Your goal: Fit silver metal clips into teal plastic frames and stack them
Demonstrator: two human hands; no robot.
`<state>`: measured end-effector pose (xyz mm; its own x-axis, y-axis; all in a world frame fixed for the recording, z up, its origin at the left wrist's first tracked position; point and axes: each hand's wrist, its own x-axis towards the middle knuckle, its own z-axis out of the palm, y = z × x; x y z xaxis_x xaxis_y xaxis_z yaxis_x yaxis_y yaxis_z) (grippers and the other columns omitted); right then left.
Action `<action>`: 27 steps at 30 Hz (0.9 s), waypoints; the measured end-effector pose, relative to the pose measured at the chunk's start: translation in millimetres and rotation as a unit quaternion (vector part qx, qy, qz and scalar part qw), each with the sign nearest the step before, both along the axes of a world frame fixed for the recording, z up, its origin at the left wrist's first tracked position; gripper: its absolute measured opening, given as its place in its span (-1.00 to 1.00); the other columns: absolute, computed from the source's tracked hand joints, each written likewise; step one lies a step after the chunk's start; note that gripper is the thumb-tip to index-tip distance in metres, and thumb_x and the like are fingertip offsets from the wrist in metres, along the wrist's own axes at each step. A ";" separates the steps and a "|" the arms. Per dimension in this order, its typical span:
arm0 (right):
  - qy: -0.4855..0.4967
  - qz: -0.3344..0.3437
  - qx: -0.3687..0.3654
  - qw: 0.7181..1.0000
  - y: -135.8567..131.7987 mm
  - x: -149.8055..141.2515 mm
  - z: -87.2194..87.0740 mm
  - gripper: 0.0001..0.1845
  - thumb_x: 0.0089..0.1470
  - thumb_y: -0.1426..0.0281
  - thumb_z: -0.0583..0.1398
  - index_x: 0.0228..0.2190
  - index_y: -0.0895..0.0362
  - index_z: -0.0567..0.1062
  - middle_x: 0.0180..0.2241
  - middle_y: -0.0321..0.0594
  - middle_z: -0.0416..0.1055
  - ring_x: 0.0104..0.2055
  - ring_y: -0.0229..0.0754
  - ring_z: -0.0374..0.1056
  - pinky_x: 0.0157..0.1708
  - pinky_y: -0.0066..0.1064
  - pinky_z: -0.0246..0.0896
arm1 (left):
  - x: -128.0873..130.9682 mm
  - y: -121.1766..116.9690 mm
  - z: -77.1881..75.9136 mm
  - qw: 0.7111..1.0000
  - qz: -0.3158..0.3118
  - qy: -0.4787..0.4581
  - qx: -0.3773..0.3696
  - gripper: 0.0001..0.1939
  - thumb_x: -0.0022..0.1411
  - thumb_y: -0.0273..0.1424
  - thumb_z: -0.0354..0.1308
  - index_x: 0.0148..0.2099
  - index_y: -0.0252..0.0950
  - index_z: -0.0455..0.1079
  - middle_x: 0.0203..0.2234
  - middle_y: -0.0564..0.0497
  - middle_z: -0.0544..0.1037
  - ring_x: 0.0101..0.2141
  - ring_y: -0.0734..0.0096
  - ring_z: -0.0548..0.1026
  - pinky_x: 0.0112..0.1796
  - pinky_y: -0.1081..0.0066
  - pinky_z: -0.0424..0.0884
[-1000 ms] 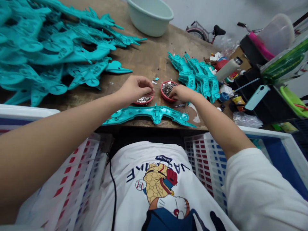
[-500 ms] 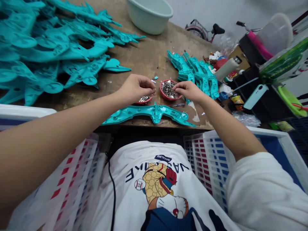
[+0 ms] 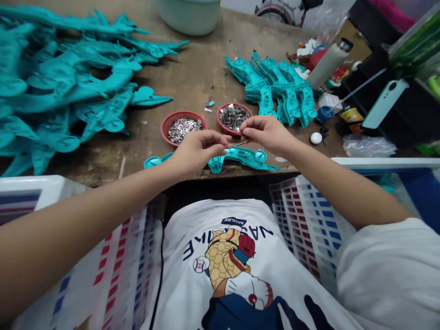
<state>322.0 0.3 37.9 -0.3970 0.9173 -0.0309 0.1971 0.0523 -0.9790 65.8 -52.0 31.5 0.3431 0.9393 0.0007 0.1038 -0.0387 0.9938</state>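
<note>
My left hand (image 3: pixel 202 149) hovers over a curved teal plastic part (image 3: pixel 240 156) at the table's front edge, its thumb and fingers pinched on something too small to make out. Close beside it, my right hand (image 3: pixel 264 133) is pinched too; whatever is between its fingertips is too small to name. The left red basket (image 3: pixel 166 133) holds flat, shiny metal pieces (image 3: pixel 185 129). In the right red basket (image 3: pixel 220 120) lie darker small metal pieces (image 3: pixel 234 117). Part of the teal piece is hidden behind my left hand.
A large pile of teal parts (image 3: pixel 75 87) covers the table's left. Several more teal parts (image 3: pixel 275 87) lie in a row at right, near a bottle (image 3: pixel 328 64) and clutter. A pale basin (image 3: pixel 189 16) stands at the back. White crates (image 3: pixel 305 220) flank my lap.
My left hand has left the left basket and my right hand the right basket. Both have come together above the teal part. The camera view has shifted slightly.
</note>
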 end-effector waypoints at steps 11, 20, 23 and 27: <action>-0.299 0.006 0.257 0.919 -16.5 -4.2 25.7 -0.80 0.44 0.42 0.30 -0.06 0.03 0.77 0.00 -0.16 0.71 0.17 0.10 0.58 0.30 -0.07 0.43 | 30.2 7.7 21.3 0.999 0.017 0.016 -0.021 -0.76 0.46 -0.22 0.44 0.03 -0.25 0.62 0.06 -0.11 0.80 0.17 0.03 0.77 0.23 0.02 0.76; -0.236 0.059 0.163 0.956 -4.8 18.8 20.9 -0.90 0.27 0.48 0.47 -0.18 0.07 0.81 -0.23 -0.29 0.69 0.09 0.04 0.64 0.20 -0.19 0.50 | 16.0 15.3 6.0 0.978 -0.083 0.170 0.088 -0.78 0.56 -0.27 0.25 0.09 -0.21 0.66 0.10 -0.10 0.80 0.19 -0.03 0.76 0.27 -0.04 0.68; -0.174 0.016 0.074 0.982 7.2 32.0 -7.3 -0.85 0.09 0.54 0.58 -0.35 0.13 0.76 -0.38 -0.30 0.63 -0.02 0.07 0.68 0.01 -0.25 0.61 | 9.6 23.2 -7.9 0.925 -0.170 0.287 0.181 -0.74 0.51 -0.38 0.16 0.04 -0.20 0.68 0.31 -0.09 0.72 0.42 -0.11 0.59 0.47 -0.15 0.48; -0.097 -0.009 -0.001 0.995 22.7 42.0 -47.6 -0.67 -0.07 0.64 0.68 -0.44 0.14 0.70 -0.51 -0.33 0.53 -0.25 -0.04 0.69 -0.21 -0.31 0.67 | 8.6 28.5 -29.6 0.894 -0.220 0.333 0.205 -0.70 0.51 -0.41 0.08 0.02 -0.21 0.66 0.51 -0.05 0.55 0.59 -0.07 0.36 0.56 -0.18 0.33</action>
<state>364.0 23.0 -9.7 -0.3674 0.9238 -0.1078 0.3831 0.0447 -0.9226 74.4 -23.4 1.9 0.7317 0.6810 -0.0279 0.5517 -0.5678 0.6110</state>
